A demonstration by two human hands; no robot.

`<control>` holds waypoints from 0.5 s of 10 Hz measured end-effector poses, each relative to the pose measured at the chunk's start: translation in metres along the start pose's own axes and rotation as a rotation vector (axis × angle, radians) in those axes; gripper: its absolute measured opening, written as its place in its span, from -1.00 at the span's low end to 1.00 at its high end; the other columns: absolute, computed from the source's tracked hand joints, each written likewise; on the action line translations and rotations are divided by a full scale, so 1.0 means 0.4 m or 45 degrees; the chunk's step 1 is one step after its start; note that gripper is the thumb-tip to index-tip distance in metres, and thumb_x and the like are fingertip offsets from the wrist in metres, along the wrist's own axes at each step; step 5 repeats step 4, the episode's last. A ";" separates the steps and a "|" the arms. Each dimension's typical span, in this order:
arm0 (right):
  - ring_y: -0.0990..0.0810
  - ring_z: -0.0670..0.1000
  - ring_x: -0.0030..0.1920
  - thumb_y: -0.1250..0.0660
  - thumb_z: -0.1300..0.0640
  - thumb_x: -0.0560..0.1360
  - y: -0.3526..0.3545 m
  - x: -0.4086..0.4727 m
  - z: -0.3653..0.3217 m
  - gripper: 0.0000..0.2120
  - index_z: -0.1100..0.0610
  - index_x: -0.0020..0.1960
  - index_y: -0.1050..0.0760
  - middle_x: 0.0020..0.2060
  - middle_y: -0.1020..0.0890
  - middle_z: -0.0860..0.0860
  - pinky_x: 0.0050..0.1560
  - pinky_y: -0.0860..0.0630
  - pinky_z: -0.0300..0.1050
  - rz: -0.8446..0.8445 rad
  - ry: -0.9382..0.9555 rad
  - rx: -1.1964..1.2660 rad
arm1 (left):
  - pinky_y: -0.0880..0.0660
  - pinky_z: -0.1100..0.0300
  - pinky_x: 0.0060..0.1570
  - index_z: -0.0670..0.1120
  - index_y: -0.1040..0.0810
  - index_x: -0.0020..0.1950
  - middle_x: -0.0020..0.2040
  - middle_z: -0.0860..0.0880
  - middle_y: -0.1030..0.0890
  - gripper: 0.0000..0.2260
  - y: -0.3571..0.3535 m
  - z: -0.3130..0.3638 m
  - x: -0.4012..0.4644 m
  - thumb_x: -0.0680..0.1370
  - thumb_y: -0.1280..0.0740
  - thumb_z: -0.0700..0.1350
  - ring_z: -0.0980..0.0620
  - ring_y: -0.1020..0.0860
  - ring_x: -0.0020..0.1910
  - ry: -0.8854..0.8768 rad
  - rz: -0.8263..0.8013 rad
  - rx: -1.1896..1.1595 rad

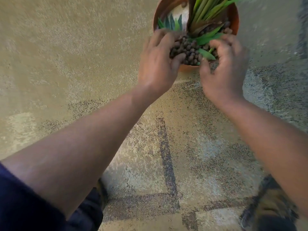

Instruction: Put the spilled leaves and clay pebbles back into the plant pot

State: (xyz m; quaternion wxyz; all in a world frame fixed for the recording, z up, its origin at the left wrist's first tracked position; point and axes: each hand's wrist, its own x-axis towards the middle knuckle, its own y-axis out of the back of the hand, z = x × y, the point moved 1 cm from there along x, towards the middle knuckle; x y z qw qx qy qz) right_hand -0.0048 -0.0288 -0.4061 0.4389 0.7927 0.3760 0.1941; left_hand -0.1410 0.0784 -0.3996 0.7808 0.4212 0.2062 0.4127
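A rough, speckled floor [75, 55] in tan and grey fills the frame, with darker lines crossing it in the lower middle. At the top, right of centre, stands a round terracotta plant pot [235, 19], its far edge cut off by the frame. Green stalks [206, 9] rise from the middle of the pot, and loose green leaves [206, 37] lie across the brown clay pebbles [190, 49] heaped at its near side; more leaves show in the pot's left part. Both hands meet over the pot's near rim. The left hand [156, 62] is cupped with curled fingers against the left side of the pebble heap, thumb pressed into the pebbles. The right hand [223, 69] is cupped on the right, its fingers curled round pebbles and a leaf [206, 54] that pokes out between the two hands. The two hands are close but apart, with the pebbles between them. Bare forearms reach in from the lower corners, a dark sleeve [25, 202] at lower left, and a shoe [270, 209] at lower right
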 end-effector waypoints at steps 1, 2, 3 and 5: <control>-0.22 0.19 0.55 -0.27 -0.04 0.62 -0.015 -0.015 0.017 -0.56 0.13 0.43 -0.44 0.55 -0.30 0.15 0.52 -0.22 0.24 -0.009 0.001 -0.011 | -0.40 -0.05 0.37 -0.04 -0.52 0.34 0.40 -0.07 -0.46 -0.57 -0.012 -0.017 -0.009 0.53 -0.44 0.07 -0.13 -0.40 0.38 0.071 0.031 0.020; -0.18 0.22 0.58 -0.24 -0.03 0.64 -0.019 -0.021 0.018 -0.55 0.15 0.47 -0.40 0.57 -0.27 0.17 0.53 -0.21 0.26 -0.033 -0.014 0.025 | -0.41 -0.07 0.38 -0.03 -0.52 0.34 0.45 -0.08 -0.41 -0.58 -0.014 -0.022 -0.012 0.54 -0.44 0.08 -0.14 -0.37 0.40 0.089 -0.011 -0.015; -0.12 0.25 0.60 -0.20 -0.03 0.66 -0.015 -0.019 0.011 -0.54 0.16 0.49 -0.37 0.59 -0.24 0.19 0.55 -0.18 0.27 -0.112 -0.036 -0.050 | -0.41 -0.07 0.40 -0.01 -0.51 0.36 0.51 -0.09 -0.34 -0.58 -0.010 -0.007 -0.008 0.53 -0.45 0.07 -0.14 -0.34 0.44 0.148 -0.046 -0.021; -0.06 0.20 0.63 -0.17 -0.08 0.68 0.025 -0.041 -0.036 -0.47 0.08 0.59 -0.20 0.65 -0.10 0.13 0.59 -0.07 0.27 -0.239 -0.112 -0.075 | -0.35 -0.11 0.46 -0.03 -0.41 0.48 0.61 -0.11 -0.22 -0.44 0.023 0.037 -0.029 0.54 -0.45 0.10 -0.17 -0.27 0.54 0.244 -0.184 -0.057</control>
